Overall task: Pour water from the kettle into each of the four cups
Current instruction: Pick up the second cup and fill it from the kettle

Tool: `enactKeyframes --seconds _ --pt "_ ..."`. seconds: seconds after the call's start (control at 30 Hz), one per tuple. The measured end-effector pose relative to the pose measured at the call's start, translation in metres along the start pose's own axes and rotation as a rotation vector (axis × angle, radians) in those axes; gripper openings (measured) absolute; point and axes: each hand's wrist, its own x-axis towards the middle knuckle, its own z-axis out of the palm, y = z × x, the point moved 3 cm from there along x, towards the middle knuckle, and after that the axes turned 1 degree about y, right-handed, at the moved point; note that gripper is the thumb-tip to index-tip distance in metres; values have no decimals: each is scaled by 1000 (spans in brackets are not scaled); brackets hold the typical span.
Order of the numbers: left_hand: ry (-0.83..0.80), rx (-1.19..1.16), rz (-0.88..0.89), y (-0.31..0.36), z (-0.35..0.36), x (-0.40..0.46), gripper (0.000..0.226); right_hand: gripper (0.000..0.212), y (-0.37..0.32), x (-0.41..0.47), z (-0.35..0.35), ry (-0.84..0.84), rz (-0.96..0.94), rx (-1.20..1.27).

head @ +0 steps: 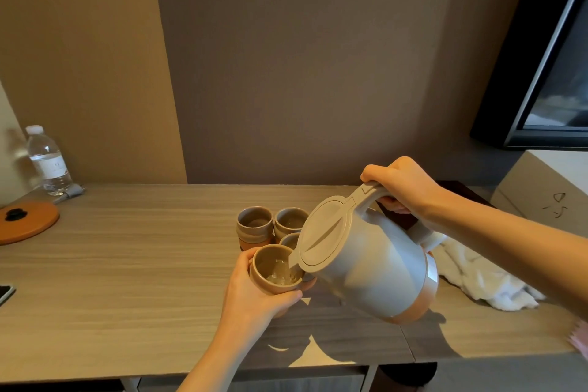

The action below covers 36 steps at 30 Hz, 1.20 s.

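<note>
Nearest to me, my left hand (254, 293) wraps its fingers and thumb round the front cup (276, 269), holding it just above the wooden surface (127, 264); water shows in the bottom of it. Just right of it, my right hand (402, 184) grips the handle of the grey kettle (366, 261), which is tilted leftward with its lid closed and its spout touching the held cup's rim. Behind that cup I see three more cups (254, 221) clustered close together, one partly hidden by the kettle. A white cloth (483, 277) lies right of the kettle. Far left, I see an orange lid (28, 221) and a water bottle (49, 161).
</note>
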Motion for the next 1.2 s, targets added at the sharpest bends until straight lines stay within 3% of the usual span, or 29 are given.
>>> enactKeyframes --seconds 0.4,0.6,1.2 --pt "-4 -16 -28 6 -1 -3 87 53 -5 -2 1 13 -3 6" --pt "-4 -52 -50 6 -3 -3 88 43 -4 -2 1 18 19 21" --pt "-10 -229 -97 14 -11 9 85 35 19 -8 -8 125 125 348"
